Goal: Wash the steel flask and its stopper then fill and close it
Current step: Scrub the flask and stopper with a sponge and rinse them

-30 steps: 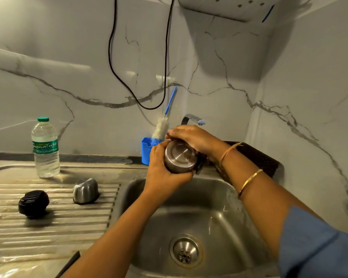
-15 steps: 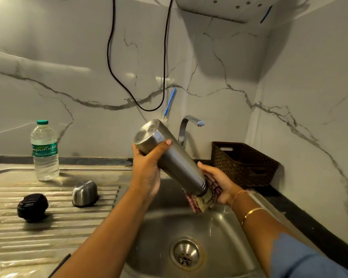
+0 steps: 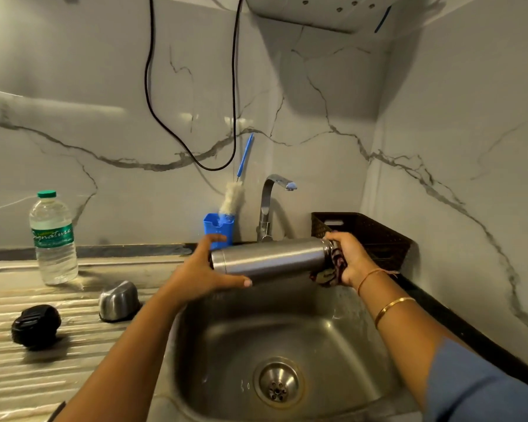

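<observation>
The cylindrical brushed-steel flask (image 3: 272, 257) lies level above the square steel sink (image 3: 333, 345). The left hand (image 3: 195, 269) grips its base end; the right hand (image 3: 352, 257) holds a dark patterned cloth (image 3: 329, 269) at its neck. The round black stopper (image 3: 35, 325) and domed steel cap (image 3: 118, 301) sit on the ribbed tabletop (image 3: 58, 376).

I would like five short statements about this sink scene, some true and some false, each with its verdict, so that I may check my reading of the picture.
1. The left hand grips the base end of the flask, which lies about level above the sink. True.
2. The black stopper is fitted in the flask. False: it lies on the draining board, left of the steel cap.
3. The right hand holds a cloth at the flask's mouth end. True.
4. The water bottle stands uncapped. False: its green cap is on.
5. The brush lies in the sink. False: it stands in the blue holder beside the tap.
</observation>
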Available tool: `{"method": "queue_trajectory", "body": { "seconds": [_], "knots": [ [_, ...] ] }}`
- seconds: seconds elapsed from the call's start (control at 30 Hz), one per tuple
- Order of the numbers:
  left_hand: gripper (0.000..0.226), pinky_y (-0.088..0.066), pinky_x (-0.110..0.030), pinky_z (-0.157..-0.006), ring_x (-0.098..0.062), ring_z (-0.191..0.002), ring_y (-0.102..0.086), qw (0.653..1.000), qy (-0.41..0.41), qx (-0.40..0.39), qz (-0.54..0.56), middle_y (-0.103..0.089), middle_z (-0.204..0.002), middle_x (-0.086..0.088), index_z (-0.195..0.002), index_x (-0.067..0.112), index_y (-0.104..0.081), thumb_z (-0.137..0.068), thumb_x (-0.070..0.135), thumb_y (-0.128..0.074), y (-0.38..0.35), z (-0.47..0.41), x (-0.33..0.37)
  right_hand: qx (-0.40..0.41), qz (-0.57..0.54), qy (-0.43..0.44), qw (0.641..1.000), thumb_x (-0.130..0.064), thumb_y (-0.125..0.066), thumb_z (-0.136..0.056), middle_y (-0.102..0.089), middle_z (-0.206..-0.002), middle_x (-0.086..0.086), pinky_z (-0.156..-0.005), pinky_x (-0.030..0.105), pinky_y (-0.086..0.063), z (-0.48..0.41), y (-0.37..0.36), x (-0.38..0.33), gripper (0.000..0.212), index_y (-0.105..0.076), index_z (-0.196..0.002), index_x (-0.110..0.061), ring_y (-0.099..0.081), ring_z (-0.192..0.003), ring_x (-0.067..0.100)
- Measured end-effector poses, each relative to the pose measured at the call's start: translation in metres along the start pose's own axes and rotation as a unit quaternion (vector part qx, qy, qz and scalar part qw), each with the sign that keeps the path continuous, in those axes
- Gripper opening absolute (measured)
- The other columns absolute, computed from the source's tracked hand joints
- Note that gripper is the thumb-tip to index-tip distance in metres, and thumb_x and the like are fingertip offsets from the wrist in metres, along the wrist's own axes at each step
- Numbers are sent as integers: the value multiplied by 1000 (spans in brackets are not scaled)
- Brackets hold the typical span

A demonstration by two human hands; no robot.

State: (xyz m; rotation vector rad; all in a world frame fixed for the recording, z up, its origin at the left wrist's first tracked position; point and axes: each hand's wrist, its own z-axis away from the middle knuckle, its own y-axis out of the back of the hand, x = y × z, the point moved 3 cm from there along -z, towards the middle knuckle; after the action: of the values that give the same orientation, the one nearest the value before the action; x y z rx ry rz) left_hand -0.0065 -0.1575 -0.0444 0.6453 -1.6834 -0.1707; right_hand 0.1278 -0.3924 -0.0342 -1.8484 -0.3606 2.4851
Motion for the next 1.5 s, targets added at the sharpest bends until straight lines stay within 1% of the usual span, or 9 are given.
{"method": "queue_trajectory", "body": {
  "seconds": [0.1,0.27,0.43,0.8,0.97,1.13,1.27,1.4,1.5],
  "knots": [
    [65,-47,-17,-67,-11,-90,-54,999,39,-27,-4,-53,-105,3,-116,29,-46,-64,38,-83,-12,1,-3,49,18,58,997,-34,-60,-82,-59,-98,13,-84,48,-48,-1,-2,-14,28,-63,-101,-14,-55,-90,29],
    [64,-52,-20,-68,-11,-93,-56,991,91,-99,19,-53,-106,4,-122,28,-45,-68,40,-79,-19,5,-1,97,-10,188,977,-28,-55,-88,-50,-78,7,-60,27,-44,6,-12,-23,35,-50,-116,-8,-48,-65,16],
    [70,-56,-41,-83,-27,-100,-62,954,109,-177,214,-53,-116,-5,-131,33,-38,-70,32,-73,-63,23,4,60,-51,199,977,-45,-55,-89,-53,-98,3,-75,35,-50,26,-43,-3,53,-39,-129,-15,-55,-85,17],
    [62,-56,-36,-82,-24,-97,-67,932,94,-21,348,-67,-110,-11,-128,19,-43,-76,43,-65,-49,31,-15,-107,132,165,972,-46,-43,-96,-61,-108,5,-92,42,-50,49,-101,63,37,-44,-121,-19,-62,-98,24],
    [82,-58,-36,-75,-23,-92,-69,943,104,29,315,-63,-114,-9,-138,17,-35,-71,48,-71,-30,30,-17,-141,205,196,949,-42,-45,-96,-54,-127,2,-99,41,-45,56,-99,70,38,-41,-131,-27,-55,-111,21],
    [79,-57,-35,-74,-19,-95,-63,961,71,5,268,-46,-124,-4,-145,50,2,-89,47,-54,-19,36,-3,-261,178,222,923,-31,-44,-98,-39,-131,-10,-107,39,-40,65,-110,56,45,-35,-141,-36,-44,-127,16],
    [102,-54,-31,-80,-20,-110,-56,977,58,-61,196,-32,-147,-11,-145,47,9,-69,58,-59,-14,46,-5,-259,172,200,929,-30,-44,-98,-56,-127,-1,-95,33,-50,71,-109,52,32,-52,-128,-25,-57,-109,14],
    [140,-35,-37,-109,-24,-131,-41,990,35,-130,-34,-32,-149,-9,-140,32,34,-65,32,-84,-12,40,-19,-268,176,100,942,-36,-46,-95,-66,-91,0,-70,25,-47,72,-104,49,26,-62,-105,-18,-61,-81,11],
    [120,-37,-39,-108,-23,-126,-47,988,-2,-62,-140,-46,-140,-6,-150,24,8,-70,21,-81,-12,38,-17,-306,201,49,929,-39,-46,-95,-71,-77,1,-72,26,-50,73,-103,48,31,-66,-97,-16,-65,-72,11]
  ]
}}
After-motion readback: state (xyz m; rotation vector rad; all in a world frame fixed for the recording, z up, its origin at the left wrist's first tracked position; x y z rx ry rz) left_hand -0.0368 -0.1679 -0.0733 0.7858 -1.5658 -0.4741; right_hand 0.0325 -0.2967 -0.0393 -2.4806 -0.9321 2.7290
